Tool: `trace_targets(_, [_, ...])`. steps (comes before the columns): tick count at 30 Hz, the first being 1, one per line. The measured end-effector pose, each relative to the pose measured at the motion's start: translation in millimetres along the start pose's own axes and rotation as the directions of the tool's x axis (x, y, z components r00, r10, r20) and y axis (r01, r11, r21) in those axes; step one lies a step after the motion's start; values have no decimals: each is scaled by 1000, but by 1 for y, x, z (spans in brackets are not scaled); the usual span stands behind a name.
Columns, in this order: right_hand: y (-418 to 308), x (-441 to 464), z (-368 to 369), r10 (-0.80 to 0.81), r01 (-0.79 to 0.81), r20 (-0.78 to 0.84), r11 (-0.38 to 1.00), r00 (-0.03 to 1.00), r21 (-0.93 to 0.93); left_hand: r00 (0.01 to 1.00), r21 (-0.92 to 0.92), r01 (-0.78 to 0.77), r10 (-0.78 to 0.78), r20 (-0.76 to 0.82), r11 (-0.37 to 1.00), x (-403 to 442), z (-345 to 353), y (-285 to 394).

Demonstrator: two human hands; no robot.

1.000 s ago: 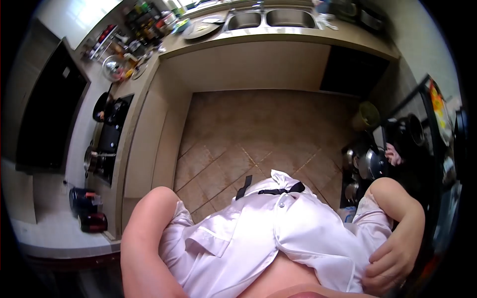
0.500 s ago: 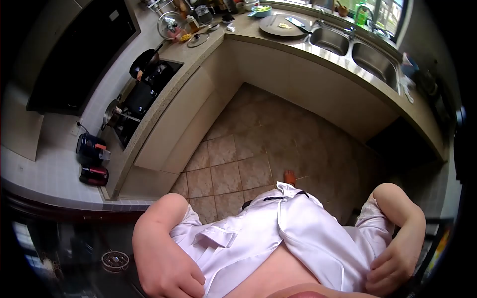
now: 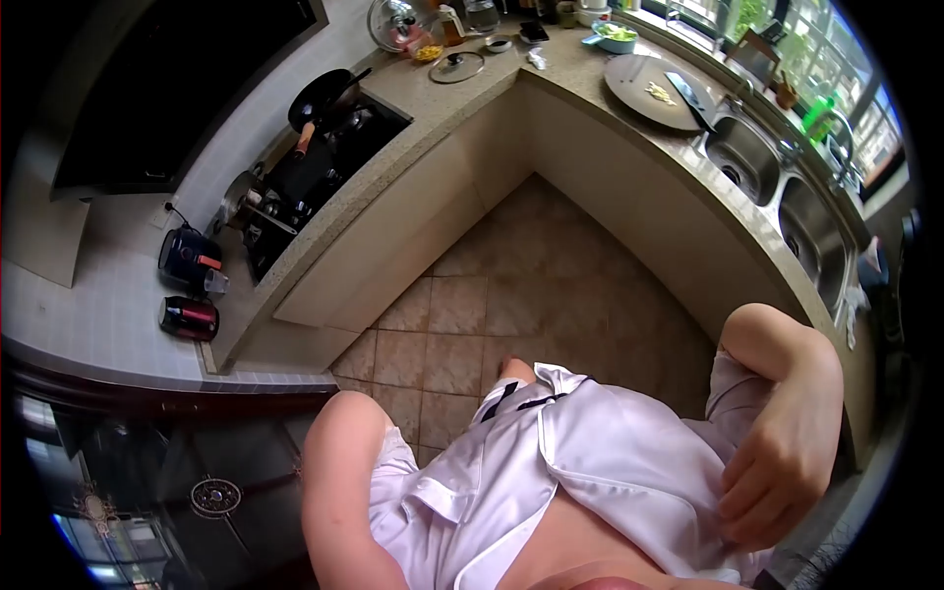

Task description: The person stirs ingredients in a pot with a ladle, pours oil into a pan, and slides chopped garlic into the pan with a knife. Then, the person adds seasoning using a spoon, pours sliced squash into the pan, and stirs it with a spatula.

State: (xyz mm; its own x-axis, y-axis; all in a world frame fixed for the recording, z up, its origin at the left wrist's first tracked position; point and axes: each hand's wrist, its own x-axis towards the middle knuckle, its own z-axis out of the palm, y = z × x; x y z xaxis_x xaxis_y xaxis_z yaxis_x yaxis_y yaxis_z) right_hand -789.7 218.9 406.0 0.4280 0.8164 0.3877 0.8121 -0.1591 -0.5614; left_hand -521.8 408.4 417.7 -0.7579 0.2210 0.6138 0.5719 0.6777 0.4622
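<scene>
My right hand (image 3: 777, 487) is at the side of the white satin shirt (image 3: 610, 433), its fingers curled in against the cloth. The fingertips are partly hidden there. On the other side my left arm (image 3: 344, 482) is bent and runs down to the bottom edge, and its hand is out of the frame. The shirt hangs open at the neck, with a dark tie at the waist. A bare foot (image 3: 515, 370) shows below it on the tiles.
An L-shaped counter carries a stove with a black wok (image 3: 324, 98) and a steel pot (image 3: 241, 202). Farther right are a round cutting board (image 3: 639, 93) with a knife (image 3: 688, 96), and a double sink (image 3: 816, 236). Dark cabinets (image 3: 256, 452) stand at lower left.
The view has turned left, so the counter and sinks appear farther right. My left hand has dropped out of the frame. My right hand stays at the shirt and shows more of its back.
</scene>
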Motion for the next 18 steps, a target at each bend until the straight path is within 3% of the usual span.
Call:
trace_targets(6, [78, -14, -63, -43, 45, 101, 999, 994, -20, 984, 183, -11, 43, -171, 983, -74, -50, 1])
trace_targets(8, [103, -10, -87, -65, 77, 118, 992, 991, -104, 981, 220, -21, 62, -183, 975, -102, -77, -1])
trace_targets(10, [122, -5, -108, -60, 80, 125, 983, 990, -166, 979, -153, 78, -105, -173, 985, -126, -117, -11])
trace_targets(13, [147, -10, -127, -36, 23, -54, 974, 998, -225, 941, -139, 109, -147, -304, 984, -172, -136, -8])
trace_targets(16, [176, -15, -153, -34, 23, -49, 978, 998, -208, 915, -160, 87, -143, -378, 983, -214, -162, -14])
trace_targets(18, [195, -18, -163, -110, 95, -62, 972, 992, -215, 860, -214, 218, -292, -418, 952, -244, -169, -14])
